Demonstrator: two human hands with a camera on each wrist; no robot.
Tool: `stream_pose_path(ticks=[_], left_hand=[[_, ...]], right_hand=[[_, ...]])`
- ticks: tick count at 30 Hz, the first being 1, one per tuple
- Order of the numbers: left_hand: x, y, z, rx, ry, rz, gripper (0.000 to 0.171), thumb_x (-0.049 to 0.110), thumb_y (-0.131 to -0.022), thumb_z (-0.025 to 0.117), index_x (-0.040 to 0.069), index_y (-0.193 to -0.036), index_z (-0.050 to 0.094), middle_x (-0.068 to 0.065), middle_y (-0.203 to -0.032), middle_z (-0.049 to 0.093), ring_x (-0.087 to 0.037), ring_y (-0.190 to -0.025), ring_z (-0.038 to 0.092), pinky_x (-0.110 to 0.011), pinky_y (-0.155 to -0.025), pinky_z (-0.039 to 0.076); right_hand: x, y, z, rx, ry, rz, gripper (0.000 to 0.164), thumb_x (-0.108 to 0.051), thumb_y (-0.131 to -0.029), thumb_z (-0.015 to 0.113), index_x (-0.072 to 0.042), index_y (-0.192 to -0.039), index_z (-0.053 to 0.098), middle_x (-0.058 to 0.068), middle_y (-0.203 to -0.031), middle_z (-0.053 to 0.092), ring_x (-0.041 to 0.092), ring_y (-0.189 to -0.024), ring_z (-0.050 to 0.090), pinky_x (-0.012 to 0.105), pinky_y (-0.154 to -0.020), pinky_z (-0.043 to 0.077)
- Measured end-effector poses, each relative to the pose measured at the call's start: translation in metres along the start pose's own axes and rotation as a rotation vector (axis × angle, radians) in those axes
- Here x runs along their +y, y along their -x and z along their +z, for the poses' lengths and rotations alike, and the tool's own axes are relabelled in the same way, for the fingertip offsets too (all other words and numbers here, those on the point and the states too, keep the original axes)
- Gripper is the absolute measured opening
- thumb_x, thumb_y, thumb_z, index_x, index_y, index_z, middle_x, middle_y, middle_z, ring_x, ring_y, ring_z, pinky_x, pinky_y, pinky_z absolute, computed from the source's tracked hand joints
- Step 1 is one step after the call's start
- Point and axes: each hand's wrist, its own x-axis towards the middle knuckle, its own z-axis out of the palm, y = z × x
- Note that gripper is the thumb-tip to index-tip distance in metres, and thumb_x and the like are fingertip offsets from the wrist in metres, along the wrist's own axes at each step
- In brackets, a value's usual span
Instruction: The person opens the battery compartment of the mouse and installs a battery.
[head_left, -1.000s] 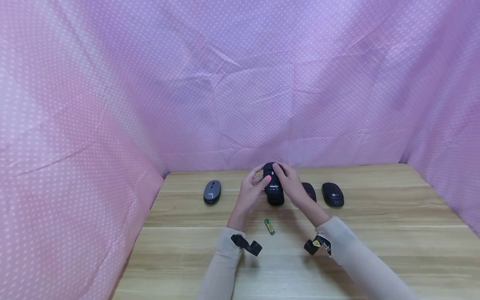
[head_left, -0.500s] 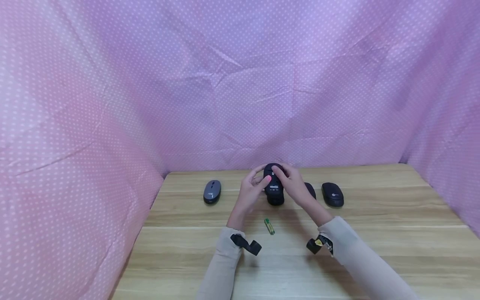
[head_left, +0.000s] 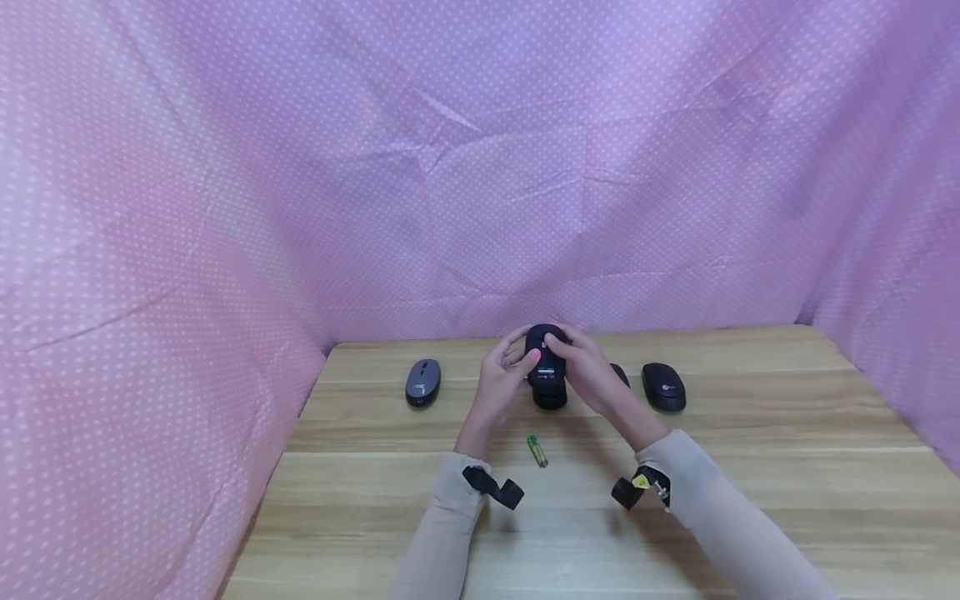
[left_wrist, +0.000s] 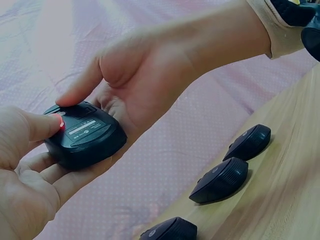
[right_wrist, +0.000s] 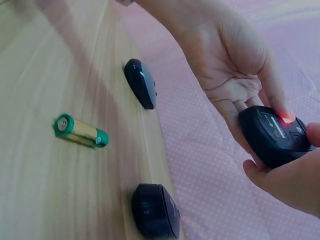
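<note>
Both hands hold a black computer mouse (head_left: 546, 362) above the far part of the table, its labelled underside turned up. My left hand (head_left: 501, 383) grips its left side, fingers beneath and thumb on the underside; a red light glows on that thumb tip. From the other side my right hand (head_left: 592, 375) grips it, with the thumb pressed on the underside near its far end. In the left wrist view the mouse (left_wrist: 87, 135) rests on the left fingers. The right wrist view shows the same mouse (right_wrist: 275, 135) between both hands. A green-and-gold battery (head_left: 537, 451) lies nearer on the table.
A grey mouse (head_left: 423, 383) sits on the wooden table (head_left: 337, 500) at the left. One black mouse (head_left: 551, 398) is partly covered by the held one, another (head_left: 620, 374) by the right hand. A further black mouse (head_left: 663, 387) stands at the right. Pink dotted cloth (head_left: 450, 208) hangs behind.
My right thumb has slid slightly nearer along the mouse's underside, and the right wrist has shifted a little right. The held mouse has tilted, showing more of the mouse beneath as separate.
</note>
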Motion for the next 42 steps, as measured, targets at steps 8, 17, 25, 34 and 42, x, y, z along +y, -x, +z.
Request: stream_pose_path(ticks=[8,17,25,34,42], left_hand=[[-0.0031,-0.0021,-0.0015,0.017,0.015,-0.010,0.048,0.011,-0.101,0.064,0.009,-0.147,0.052,-0.026,-0.139,0.061,-0.035,-0.123,0.065,-0.040,-0.096,0.059],[-0.0007,-0.0010,-0.0021,0.027,0.003,-0.016,0.047,0.010,-0.100,0.065,0.011,-0.146,0.054,-0.027,-0.136,0.062,-0.029,-0.115,0.069,-0.037,-0.093,0.061],[0.0014,0.0001,-0.0024,0.027,0.001,-0.009,0.048,0.011,-0.100,0.065,0.010,-0.146,0.054,-0.026,-0.137,0.062,-0.036,-0.120,0.066,-0.040,-0.094,0.059],[-0.0025,-0.0011,-0.0004,0.024,-0.004,0.005,0.046,0.008,-0.101,0.064,0.009,-0.146,0.054,-0.027,-0.138,0.062,-0.036,-0.123,0.065,-0.039,-0.098,0.058],[-0.0044,-0.0016,0.0019,0.043,-0.011,0.020,0.045,0.005,-0.100,0.063,0.008,-0.144,0.056,-0.027,-0.136,0.062,-0.037,-0.124,0.064,-0.039,-0.099,0.057]], right_hand=[[-0.0022,-0.0028,0.0052,0.009,0.056,0.040,0.061,-0.035,-0.111,0.041,0.003,-0.157,0.027,0.023,-0.158,0.035,0.029,-0.144,0.040,0.033,-0.118,0.040],[0.0019,-0.0053,0.0069,0.097,0.187,-0.035,0.057,-0.035,-0.110,0.046,0.002,-0.153,0.041,0.021,-0.154,0.045,0.028,-0.141,0.044,0.036,-0.118,0.041],[0.0065,-0.0039,0.0072,0.117,0.203,-0.102,0.050,-0.024,-0.109,0.050,0.003,-0.150,0.043,0.020,-0.158,0.041,0.026,-0.145,0.042,0.026,-0.113,0.044],[0.0032,-0.0041,0.0058,0.071,0.081,-0.015,0.051,-0.026,-0.109,0.049,0.002,-0.151,0.040,0.015,-0.155,0.039,0.022,-0.142,0.041,0.018,-0.106,0.044],[-0.0006,-0.0059,0.0076,0.085,0.079,0.039,0.053,-0.035,-0.109,0.047,0.003,-0.145,0.046,0.014,-0.144,0.048,0.018,-0.128,0.051,0.017,-0.097,0.049]])
